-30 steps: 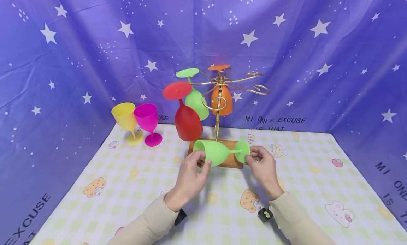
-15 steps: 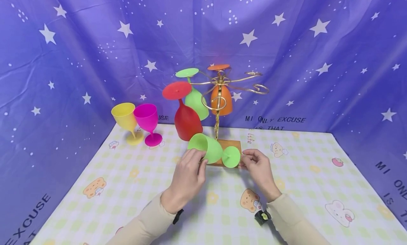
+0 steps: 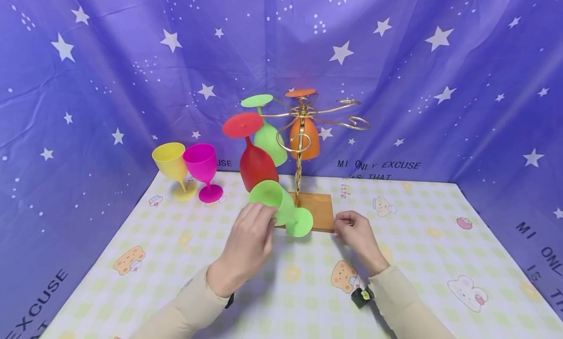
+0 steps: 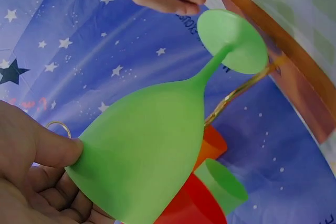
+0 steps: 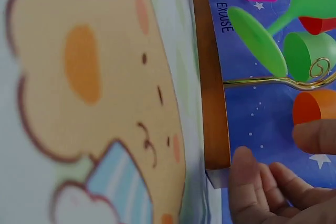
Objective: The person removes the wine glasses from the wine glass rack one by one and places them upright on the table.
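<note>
In the head view my left hand (image 3: 244, 239) pinches a light-green plastic goblet (image 3: 274, 202) at its bowl rim. The goblet is tilted on its side, mouth to the left and foot toward the lower right. The left wrist view shows the thumb (image 4: 60, 150) on the outside of the green bowl (image 4: 144, 150), with fingers behind the rim. My right hand (image 3: 358, 236) holds nothing; its loosely bent fingers are right at the right end of the wooden base (image 3: 323, 209). That base carries a gold metal goblet rack (image 3: 300, 163), standing behind the held goblet.
A red goblet (image 3: 257, 165), another green goblet (image 3: 269, 143) and an orange goblet (image 3: 310, 141) hang upside down on the rack. Bare gold hooks (image 3: 358, 123) reach out to the right. Yellow (image 3: 169, 163) and magenta (image 3: 201, 164) goblets stand upright at the table's left back.
The right hand has let go of the green goblet's foot. My left hand has drawn the goblet leftward, turning its foot toward the front, while the right hand has shifted slightly down beside the base.
</note>
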Demonstrator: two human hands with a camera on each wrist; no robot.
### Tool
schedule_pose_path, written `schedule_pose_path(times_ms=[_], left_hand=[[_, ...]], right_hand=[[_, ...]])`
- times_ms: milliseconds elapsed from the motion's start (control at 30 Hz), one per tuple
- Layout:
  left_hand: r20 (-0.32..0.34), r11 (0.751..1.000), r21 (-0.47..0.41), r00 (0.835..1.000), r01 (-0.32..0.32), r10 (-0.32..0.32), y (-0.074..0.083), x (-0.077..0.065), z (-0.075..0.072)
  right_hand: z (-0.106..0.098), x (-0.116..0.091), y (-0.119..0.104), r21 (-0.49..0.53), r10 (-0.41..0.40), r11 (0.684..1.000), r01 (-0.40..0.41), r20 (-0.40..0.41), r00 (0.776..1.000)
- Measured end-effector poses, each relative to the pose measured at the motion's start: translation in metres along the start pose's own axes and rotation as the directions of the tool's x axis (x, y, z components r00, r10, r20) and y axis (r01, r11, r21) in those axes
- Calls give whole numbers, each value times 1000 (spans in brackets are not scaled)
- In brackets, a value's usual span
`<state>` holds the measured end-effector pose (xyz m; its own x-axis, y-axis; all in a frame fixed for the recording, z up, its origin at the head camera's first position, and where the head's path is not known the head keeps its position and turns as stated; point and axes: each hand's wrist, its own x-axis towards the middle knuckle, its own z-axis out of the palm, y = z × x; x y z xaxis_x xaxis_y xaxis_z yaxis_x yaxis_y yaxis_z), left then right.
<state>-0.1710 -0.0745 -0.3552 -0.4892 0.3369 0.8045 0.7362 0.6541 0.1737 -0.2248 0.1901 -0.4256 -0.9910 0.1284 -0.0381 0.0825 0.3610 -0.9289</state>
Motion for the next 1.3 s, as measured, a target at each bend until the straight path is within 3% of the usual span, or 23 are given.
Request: schedule_pose_path(times_ms=[133, 467, 833, 1300], left_hand=[[21, 1000, 17, 1000, 4, -5, -3, -2, -9], [70, 998, 61, 997, 8, -12, -14, -8, -27], [102, 987, 156, 994, -46, 30, -36, -15, -43], [134, 964, 256, 990, -77, 44, -63, -8, -57]], right_hand=[[1, 3, 1, -84, 26, 996, -22, 45, 999], [-2, 10, -1, -160, 101, 984, -78, 141, 985], [0, 25, 0, -129, 142, 984, -123, 148, 979], [2, 29, 5, -158, 141, 980, -123, 111, 984]])
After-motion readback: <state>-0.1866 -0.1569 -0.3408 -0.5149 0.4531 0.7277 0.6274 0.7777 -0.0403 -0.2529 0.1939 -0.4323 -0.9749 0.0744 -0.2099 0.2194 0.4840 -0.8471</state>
